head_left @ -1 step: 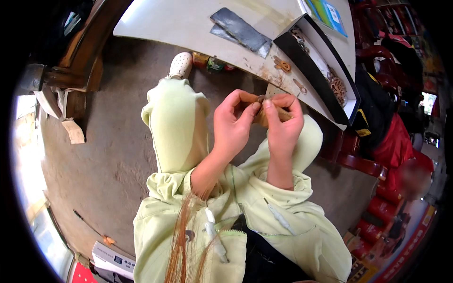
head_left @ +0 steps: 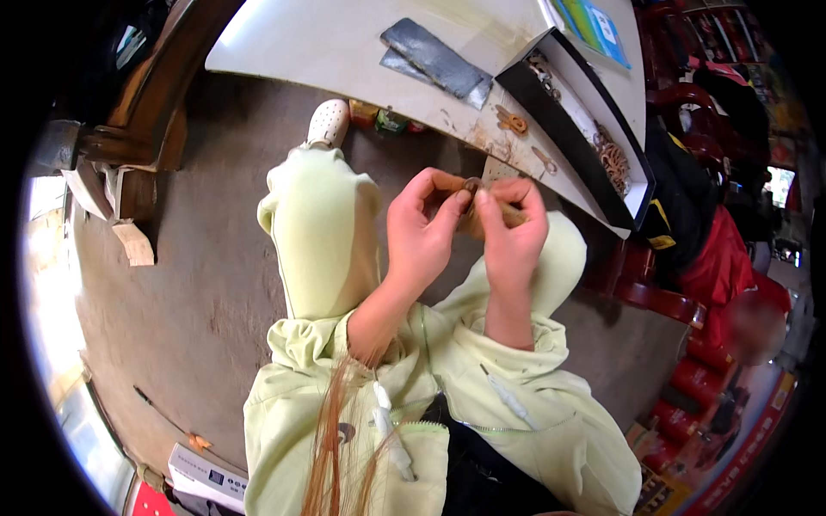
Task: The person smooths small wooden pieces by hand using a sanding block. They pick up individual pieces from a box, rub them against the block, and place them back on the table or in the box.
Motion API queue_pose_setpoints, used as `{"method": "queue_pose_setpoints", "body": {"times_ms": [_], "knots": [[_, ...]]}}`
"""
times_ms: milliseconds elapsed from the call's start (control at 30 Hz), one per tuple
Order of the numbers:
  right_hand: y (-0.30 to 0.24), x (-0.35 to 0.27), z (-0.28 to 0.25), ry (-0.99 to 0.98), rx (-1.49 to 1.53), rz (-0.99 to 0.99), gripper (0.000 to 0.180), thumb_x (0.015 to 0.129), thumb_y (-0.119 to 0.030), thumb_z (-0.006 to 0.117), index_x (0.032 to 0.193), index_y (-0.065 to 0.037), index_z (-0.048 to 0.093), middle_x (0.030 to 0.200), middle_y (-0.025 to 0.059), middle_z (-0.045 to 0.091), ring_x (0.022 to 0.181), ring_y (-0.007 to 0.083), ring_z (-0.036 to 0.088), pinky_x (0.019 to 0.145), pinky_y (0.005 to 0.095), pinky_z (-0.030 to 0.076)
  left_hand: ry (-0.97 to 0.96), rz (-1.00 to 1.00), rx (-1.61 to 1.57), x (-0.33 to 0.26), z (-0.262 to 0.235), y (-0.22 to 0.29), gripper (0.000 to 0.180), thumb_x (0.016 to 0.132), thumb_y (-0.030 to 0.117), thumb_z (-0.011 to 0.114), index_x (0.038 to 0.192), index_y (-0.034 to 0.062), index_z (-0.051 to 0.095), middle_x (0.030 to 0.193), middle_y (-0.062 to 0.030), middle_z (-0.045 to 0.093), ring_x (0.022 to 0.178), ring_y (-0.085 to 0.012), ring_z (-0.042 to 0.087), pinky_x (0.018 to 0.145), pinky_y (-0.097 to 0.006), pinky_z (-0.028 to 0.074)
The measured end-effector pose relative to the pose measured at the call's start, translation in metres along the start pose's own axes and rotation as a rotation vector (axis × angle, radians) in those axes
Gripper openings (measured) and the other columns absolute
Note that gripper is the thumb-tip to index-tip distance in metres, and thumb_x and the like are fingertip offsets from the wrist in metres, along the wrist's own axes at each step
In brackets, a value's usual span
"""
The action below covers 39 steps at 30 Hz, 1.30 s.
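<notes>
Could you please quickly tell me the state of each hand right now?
Left hand: closed, pinching a small brown piece.
Right hand: closed, holding a tan piece beside it; whether they are joined cannot be told.

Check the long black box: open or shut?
Open: the black box has its top uncovered, and brown coiled pieces show inside.

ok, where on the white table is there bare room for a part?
Widest patch: left end of the white table, up to the grey strips. A smaller one: beyond the strips, left of the black box. Crowded: the near edge beside the box, where tan pieces lie.
</notes>
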State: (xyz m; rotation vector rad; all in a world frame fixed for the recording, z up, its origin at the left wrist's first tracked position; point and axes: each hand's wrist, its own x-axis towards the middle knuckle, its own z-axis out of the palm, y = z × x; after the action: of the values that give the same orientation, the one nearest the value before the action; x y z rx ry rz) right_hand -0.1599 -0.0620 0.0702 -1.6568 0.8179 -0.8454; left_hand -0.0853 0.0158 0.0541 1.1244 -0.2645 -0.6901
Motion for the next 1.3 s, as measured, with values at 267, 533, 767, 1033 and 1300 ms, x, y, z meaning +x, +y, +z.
{"method": "queue_pose_setpoints", "body": {"times_ms": [267, 533, 767, 1033, 1300], "knots": [[-0.001, 0.000, 0.000, -0.027, 0.092, 0.027, 0.016, 0.081, 0.000, 0.066, 0.081, -0.002, 0.050, 0.082, 0.0017, 0.053, 0.067, 0.0035, 0.047, 0.058, 0.0182, 0.040, -0.014, -0.010, -0.026, 0.001, 0.002, 0.001, 0.003, 0.086, -0.002, 0.059, 0.089, -0.0029, 0.058, 0.080, -0.0014, 0.061, 0.075, -0.0048, 0.055, 0.067, -0.020, 0.046], [-0.009, -0.003, 0.003, -0.033, 0.079, 0.093, 0.015, 0.081, 0.000, 0.066, 0.080, -0.001, 0.051, 0.079, 0.0012, 0.054, 0.068, 0.0044, 0.048, 0.060, 0.0191, 0.042, 0.005, 0.003, -0.043, 0.001, 0.000, 0.000, 0.005, 0.087, 0.001, 0.061, 0.090, -0.0023, 0.059, 0.080, -0.0003, 0.061, 0.073, -0.0048, 0.054, 0.066, -0.020, 0.045], [-0.005, 0.000, 0.004, -0.010, 0.031, 0.017, 0.016, 0.080, -0.002, 0.068, 0.080, -0.001, 0.052, 0.081, 0.0019, 0.055, 0.072, 0.0059, 0.050, 0.063, 0.0202, 0.043, 0.034, -0.006, -0.048, 0.001, 0.001, 0.002, 0.003, 0.087, 0.000, 0.060, 0.088, -0.0023, 0.058, 0.079, -0.0007, 0.061, 0.071, -0.0042, 0.053, 0.064, -0.020, 0.044], [-0.003, -0.005, 0.005, -0.033, 0.049, 0.057, 0.015, 0.081, 0.001, 0.066, 0.079, -0.002, 0.051, 0.082, 0.0019, 0.054, 0.072, 0.0057, 0.049, 0.063, 0.0196, 0.041, 0.047, 0.019, -0.038, 0.001, -0.002, -0.002, 0.003, 0.086, 0.000, 0.059, 0.088, -0.0030, 0.058, 0.078, -0.0010, 0.060, 0.071, -0.0041, 0.053, 0.064, -0.019, 0.044], [0.005, -0.002, 0.003, -0.038, 0.035, -0.014, 0.015, 0.082, 0.000, 0.065, 0.081, -0.002, 0.051, 0.082, 0.0022, 0.054, 0.065, 0.0045, 0.048, 0.056, 0.0188, 0.040, 0.044, 0.019, -0.054, 0.003, 0.000, -0.002, 0.004, 0.086, 0.000, 0.060, 0.088, -0.0029, 0.058, 0.080, -0.0013, 0.061, 0.072, -0.0041, 0.054, 0.065, -0.020, 0.045]]}}
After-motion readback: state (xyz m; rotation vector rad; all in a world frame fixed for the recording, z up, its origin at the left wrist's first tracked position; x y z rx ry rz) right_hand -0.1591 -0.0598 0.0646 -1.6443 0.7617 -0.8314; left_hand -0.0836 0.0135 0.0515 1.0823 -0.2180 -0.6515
